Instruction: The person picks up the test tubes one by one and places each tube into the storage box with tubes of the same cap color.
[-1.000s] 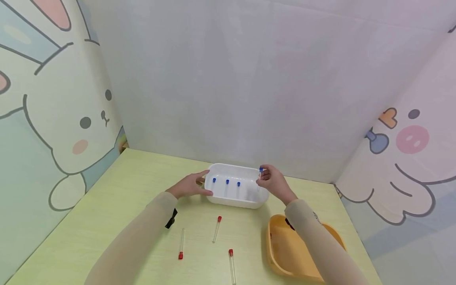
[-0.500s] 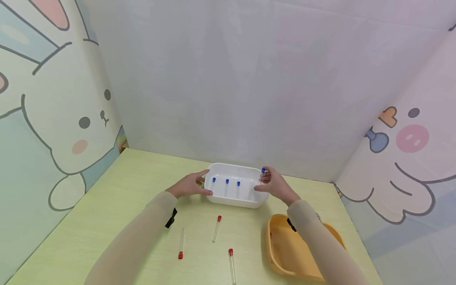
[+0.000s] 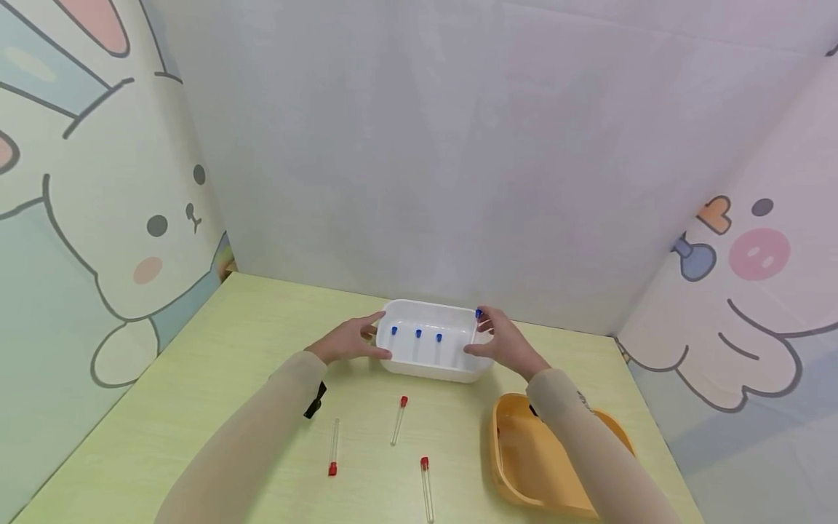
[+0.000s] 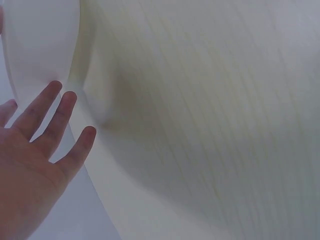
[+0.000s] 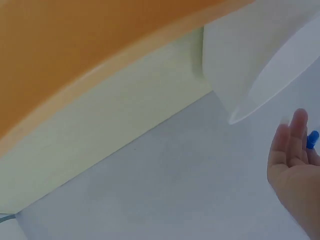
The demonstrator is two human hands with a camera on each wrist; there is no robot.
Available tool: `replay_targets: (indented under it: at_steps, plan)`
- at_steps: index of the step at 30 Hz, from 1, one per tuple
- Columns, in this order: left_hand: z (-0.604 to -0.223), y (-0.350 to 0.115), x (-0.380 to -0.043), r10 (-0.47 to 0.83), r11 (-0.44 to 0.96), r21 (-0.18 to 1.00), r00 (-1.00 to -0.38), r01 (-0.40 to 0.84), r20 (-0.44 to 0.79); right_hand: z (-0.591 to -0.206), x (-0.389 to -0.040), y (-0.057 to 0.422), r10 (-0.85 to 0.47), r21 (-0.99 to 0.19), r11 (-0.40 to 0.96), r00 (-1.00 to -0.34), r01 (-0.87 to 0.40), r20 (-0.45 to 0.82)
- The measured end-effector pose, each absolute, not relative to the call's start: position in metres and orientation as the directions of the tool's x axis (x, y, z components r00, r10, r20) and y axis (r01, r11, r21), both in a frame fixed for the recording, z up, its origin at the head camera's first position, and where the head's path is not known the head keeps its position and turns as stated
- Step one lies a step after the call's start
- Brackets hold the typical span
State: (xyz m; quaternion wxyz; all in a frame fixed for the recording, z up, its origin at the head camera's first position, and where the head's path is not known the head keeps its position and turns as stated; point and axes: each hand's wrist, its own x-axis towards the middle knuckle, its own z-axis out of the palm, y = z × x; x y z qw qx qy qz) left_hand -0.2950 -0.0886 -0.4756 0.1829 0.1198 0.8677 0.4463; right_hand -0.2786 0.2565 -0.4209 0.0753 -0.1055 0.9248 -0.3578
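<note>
A white plastic tray [image 3: 428, 371] stands near the back wall. Inside, three test tubes with blue caps [image 3: 418, 333] lie side by side. At the tray's left end my left hand [image 3: 343, 340] rests with thumb and index finger spread against its rim; the left wrist view shows straight, parted fingers [image 4: 65, 112]. Above the tray's right end, my right hand [image 3: 507, 346] holds another test tube by its blue cap [image 3: 479, 314]. That blue cap [image 5: 312, 139] shows behind the fingers in the right wrist view; the glass is hardly visible.
Three red-capped test tubes lie on the table in front: a left one [image 3: 334, 445], a middle one [image 3: 398, 421] and a right one [image 3: 427, 489]. An orange basin [image 3: 500, 466] stands at the right, under my right forearm. The wall [image 3: 419, 145] rises close behind the tray.
My right hand shifted slightly right, then back left over the tray with the blue-capped test tube; its thumb has moved away from the cap, lower. My left hand and the tray have stayed put.
</note>
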Motion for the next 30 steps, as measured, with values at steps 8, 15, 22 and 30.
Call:
replay_targets:
  at_steps: [8,15,22,30]
  plan:
    - [-0.477,-0.089,-0.296,0.37,0.574,0.818,-0.905,0.046,-0.209,-0.427,-0.282,0.262,-0.243,-0.622,0.768,-0.968,-0.152,-0.063]
    - [-0.477,-0.089,-0.296,0.371,0.573,0.819,-0.904,0.043,-0.212,-0.432,-0.286,0.272,-0.26,-0.567,0.802,-0.965,-0.187,-0.048]
    - [-0.479,-0.09,-0.297,0.394,0.555,0.829,-0.898,0.064,-0.195,-0.443,-0.291,0.277,-0.306,-0.517,0.829,-0.947,-0.213,-0.1]
    - [-0.481,-0.09,-0.297,0.397,0.552,0.83,-0.899,0.072,-0.186,-0.452,-0.298,0.273,-0.313,-0.411,0.883,-0.937,-0.227,-0.154]
